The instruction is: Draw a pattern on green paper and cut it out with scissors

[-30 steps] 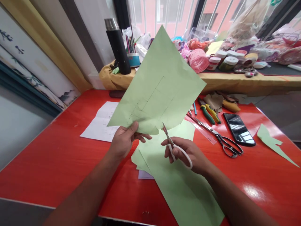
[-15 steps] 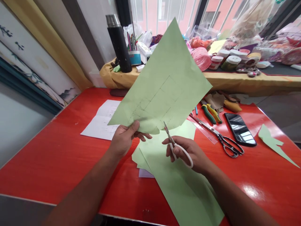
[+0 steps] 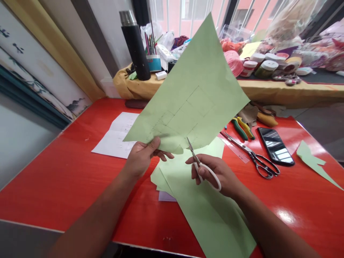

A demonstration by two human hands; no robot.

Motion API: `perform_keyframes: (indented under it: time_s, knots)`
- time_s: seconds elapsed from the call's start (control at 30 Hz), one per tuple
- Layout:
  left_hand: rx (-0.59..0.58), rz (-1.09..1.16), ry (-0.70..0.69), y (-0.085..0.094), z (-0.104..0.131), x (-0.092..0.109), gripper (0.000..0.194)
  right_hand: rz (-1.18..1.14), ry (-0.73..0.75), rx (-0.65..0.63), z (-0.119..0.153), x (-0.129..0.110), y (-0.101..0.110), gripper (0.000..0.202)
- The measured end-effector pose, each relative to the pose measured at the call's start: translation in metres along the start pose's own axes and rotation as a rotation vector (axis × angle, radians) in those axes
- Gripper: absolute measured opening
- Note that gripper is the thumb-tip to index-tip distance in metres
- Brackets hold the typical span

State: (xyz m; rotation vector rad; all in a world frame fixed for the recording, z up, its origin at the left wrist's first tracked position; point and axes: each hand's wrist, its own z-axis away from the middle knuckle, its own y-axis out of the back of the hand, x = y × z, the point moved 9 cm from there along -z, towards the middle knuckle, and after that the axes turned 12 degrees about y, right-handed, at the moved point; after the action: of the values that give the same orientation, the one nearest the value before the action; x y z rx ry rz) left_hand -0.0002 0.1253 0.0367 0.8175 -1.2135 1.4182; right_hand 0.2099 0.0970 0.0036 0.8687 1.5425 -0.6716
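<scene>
Green sheet: held up off the table by the left hand point(image 3: 141, 157), thumb on the near face, fingers point(image 3: 163, 154) curled behind its lower edge — a pinch close to the bottom corner of the sheet point(image 3: 193, 89).
Right fingers: closed through the white loops of the scissors point(image 3: 200, 165), the blades nearly shut, tips pointing up and touching the sheet's lower edge just right of the left thumb; the right hand point(image 3: 215, 175) sits low, near the table.
Pencil lines: faint boxes are drawn on the sheet above the blade tips — a cut done well would likely follow those lines, so the blades want to be squared to the nearest one before they close.
Grip advice: the pinch is near the cut, which should keep the paper stiff there; I judge it better to turn the sheet with the left hand than to twist the scissors.
Risk: the tall free part of the sheet may flop and pull the cut off its line.
Under the hands: more green paper point(image 3: 206, 211) lies flat on the red table point(image 3: 67, 179).
Right of the hands: a second pair of scissors point(image 3: 255, 161), a phone point(image 3: 275, 146) and pliers point(image 3: 242, 128), well apart from the fingers.
Left of the hands: a white paper point(image 3: 118, 136).
</scene>
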Motion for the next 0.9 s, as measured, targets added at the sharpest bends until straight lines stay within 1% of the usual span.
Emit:
perform_keyframes:
  time_s: [0.3, 0.47, 0.6, 0.9]
  knots:
    - [0.008, -0.032, 0.013, 0.0096, -0.0029, -0.0082, 0.042, -0.019, -0.028, 0.007, 0.0005, 0.0021, 0.0, 0.056]
    - [0.004, -0.018, 0.022, 0.0071, -0.0021, -0.0086, 0.043, -0.013, -0.043, 0.012, 0.001, 0.0021, 0.0007, 0.057]
    - [-0.01, -0.009, 0.02, 0.004, -0.0013, -0.0072, 0.041, 0.004, -0.027, 0.02, 0.0004, 0.0005, 0.0012, 0.056]
    - [-0.007, -0.031, 0.021, 0.0076, -0.0012, -0.0098, 0.04, 0.015, -0.019, 0.021, 0.0019, 0.0026, 0.0015, 0.052]
